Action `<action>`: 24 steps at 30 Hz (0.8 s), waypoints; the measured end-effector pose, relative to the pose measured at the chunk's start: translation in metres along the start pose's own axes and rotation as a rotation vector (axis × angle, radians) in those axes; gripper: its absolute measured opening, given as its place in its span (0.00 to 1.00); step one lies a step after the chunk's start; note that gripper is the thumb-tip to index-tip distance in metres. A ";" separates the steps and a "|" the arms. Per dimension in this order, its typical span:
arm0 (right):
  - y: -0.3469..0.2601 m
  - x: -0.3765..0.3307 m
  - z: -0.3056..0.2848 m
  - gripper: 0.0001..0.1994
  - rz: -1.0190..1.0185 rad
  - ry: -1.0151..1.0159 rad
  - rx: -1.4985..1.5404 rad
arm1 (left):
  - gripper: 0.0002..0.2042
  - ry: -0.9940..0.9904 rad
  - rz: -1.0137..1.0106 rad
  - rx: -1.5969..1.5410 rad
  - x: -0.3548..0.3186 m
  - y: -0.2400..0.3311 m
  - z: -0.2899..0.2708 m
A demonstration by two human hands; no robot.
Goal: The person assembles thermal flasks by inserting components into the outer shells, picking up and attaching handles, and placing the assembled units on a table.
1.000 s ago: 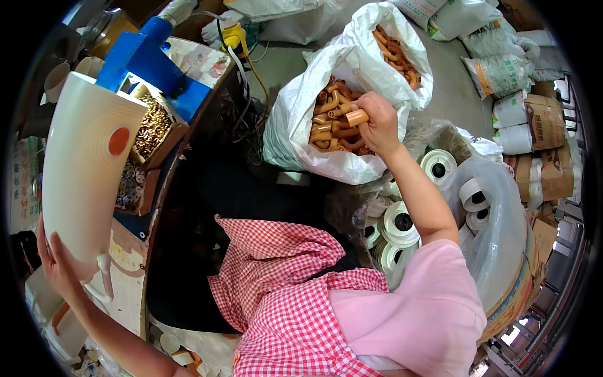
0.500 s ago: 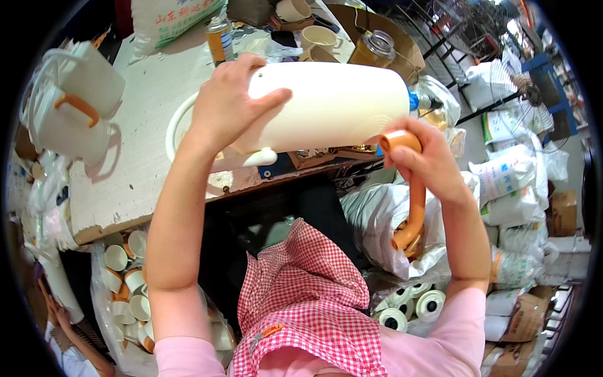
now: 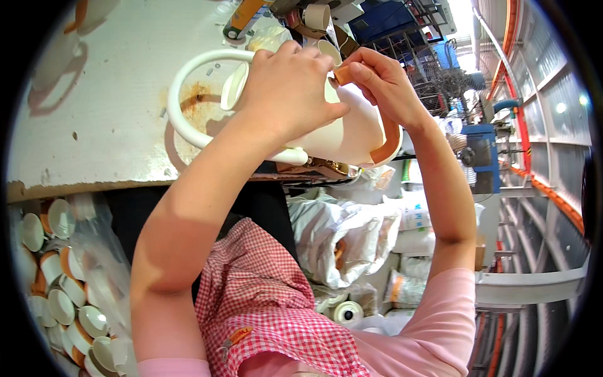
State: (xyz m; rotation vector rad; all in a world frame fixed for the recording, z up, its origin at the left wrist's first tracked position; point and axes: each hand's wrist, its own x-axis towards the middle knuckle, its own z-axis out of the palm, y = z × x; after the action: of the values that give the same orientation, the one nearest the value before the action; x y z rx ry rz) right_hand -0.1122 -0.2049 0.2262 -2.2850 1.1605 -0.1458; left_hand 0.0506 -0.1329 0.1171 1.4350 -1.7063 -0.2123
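A cream-white plastic jug-like container [image 3: 352,129] lies tilted over the table's front edge. Its curved white carrying handle [image 3: 179,119] loops out to the left. My left hand [image 3: 286,88] is closed over the body, thumb along its near side. In my right hand [image 3: 384,81] is the upper end of an orange-brown curved handle [image 3: 391,135], pinched between thumb and fingers. That handle lies along the container's right side, its upper end against the wall. Whether either end is seated cannot be made out, since my fingers cover part of the contact.
The worn white table [image 3: 119,125] ends in a rough front edge. A spray can [image 3: 246,20] and a cream cup [image 3: 317,17] stand at the back. Several white cups with orange parts fill a bag [image 3: 94,251] at lower left. A white sack [image 3: 358,232] sits below, right of my lap.
My view has swung right. The container has turned, with its right end now angled down toward me. My right hand has brought the orange-brown handle up against the container's side.
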 end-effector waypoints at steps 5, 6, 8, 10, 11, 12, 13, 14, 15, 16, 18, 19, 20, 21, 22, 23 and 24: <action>0.001 0.004 0.009 0.14 -0.019 0.028 0.098 | 0.25 0.103 0.003 -0.010 -0.005 -0.010 0.006; 0.003 0.004 0.008 0.15 -0.029 0.017 0.100 | 0.25 0.103 0.008 -0.018 -0.006 -0.009 0.006; 0.003 0.003 0.009 0.15 -0.011 0.016 0.096 | 0.25 0.073 -0.014 -0.030 -0.006 -0.006 0.005; 0.006 0.003 0.006 0.15 -0.002 0.024 0.097 | 0.25 0.043 -0.022 -0.033 -0.005 -0.005 0.003; 0.004 0.003 0.005 0.15 0.000 0.023 0.094 | 0.25 0.019 -0.020 -0.033 -0.004 -0.004 0.002; -0.001 0.002 0.007 0.15 -0.025 0.061 -0.048 | 0.25 -0.010 -0.018 -0.031 -0.005 -0.004 0.001; -0.007 0.001 0.009 0.15 -0.049 0.100 -0.191 | 0.25 -0.014 -0.016 -0.032 -0.005 -0.004 0.000; -0.013 0.003 0.010 0.15 -0.045 0.103 -0.189 | 0.25 -0.010 -0.029 -0.014 -0.005 -0.004 -0.002; -0.019 0.004 0.012 0.15 -0.141 0.117 -0.363 | 0.26 -0.006 -0.039 0.002 -0.005 -0.003 -0.002; -0.023 0.004 0.013 0.14 -0.235 0.132 -0.537 | 0.26 -0.010 -0.030 -0.002 -0.005 -0.002 -0.002; -0.025 0.003 0.013 0.13 -0.281 0.142 -0.631 | 0.26 -0.023 -0.026 0.018 -0.004 -0.002 -0.002; -0.026 0.003 0.012 0.12 -0.333 0.145 -0.725 | 0.26 -0.027 -0.009 0.018 -0.003 -0.003 -0.002; -0.025 0.004 0.012 0.12 -0.356 0.174 -0.784 | 0.26 0.024 -0.003 0.017 -0.003 -0.004 0.000; -0.025 0.004 0.012 0.12 -0.336 0.197 -0.787 | 0.27 0.071 0.011 0.012 -0.003 -0.004 0.002; -0.023 0.004 0.012 0.13 -0.373 0.198 -0.821 | 0.27 0.065 0.042 0.011 -0.003 -0.003 0.003; -0.022 0.003 0.012 0.13 -0.408 0.198 -0.854 | 0.25 0.078 0.029 0.001 -0.004 -0.002 0.003; -0.020 0.004 0.014 0.14 -0.427 0.226 -0.867 | 0.24 0.090 0.011 -0.003 -0.005 -0.002 0.003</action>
State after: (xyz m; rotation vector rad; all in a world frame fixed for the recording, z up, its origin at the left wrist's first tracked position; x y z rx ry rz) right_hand -0.0913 -0.1924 0.2245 -3.3483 0.9140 -0.0631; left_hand 0.0495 -0.1306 0.1115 1.4123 -1.6395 -0.1417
